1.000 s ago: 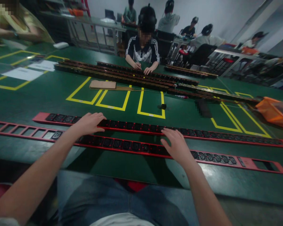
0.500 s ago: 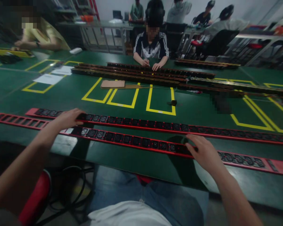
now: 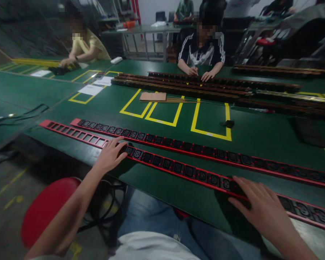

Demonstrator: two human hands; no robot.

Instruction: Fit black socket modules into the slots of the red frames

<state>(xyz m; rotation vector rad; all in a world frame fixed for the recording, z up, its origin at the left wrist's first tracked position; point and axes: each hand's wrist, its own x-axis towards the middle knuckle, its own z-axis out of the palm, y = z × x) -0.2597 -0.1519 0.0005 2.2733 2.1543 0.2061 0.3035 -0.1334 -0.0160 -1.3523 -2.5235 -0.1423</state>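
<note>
Two long red power strips with rows of black outlets lie side by side on the green table. The near power strip (image 3: 167, 164) has open slots in its left part. My left hand (image 3: 111, 155) is over it beside those slots, thumb on the near side and fingers across, gripping it. Farther right, my right hand (image 3: 262, 202) spans the same strip, fingers over the far edge and thumb at the near edge. Just behind lies the far power strip (image 3: 168, 144), which neither hand touches.
Yellow tape outlines (image 3: 161, 122) mark the table. A cardboard piece (image 3: 153, 96) and long dark strips (image 3: 178, 86) lie beyond. A person (image 3: 202, 50) sits opposite, another person (image 3: 88, 47) at far left. A red stool (image 3: 50, 209) stands below the table edge.
My left hand has come from near the far strip onto the near one. My right hand stays at the near strip. The view has turned left.
</note>
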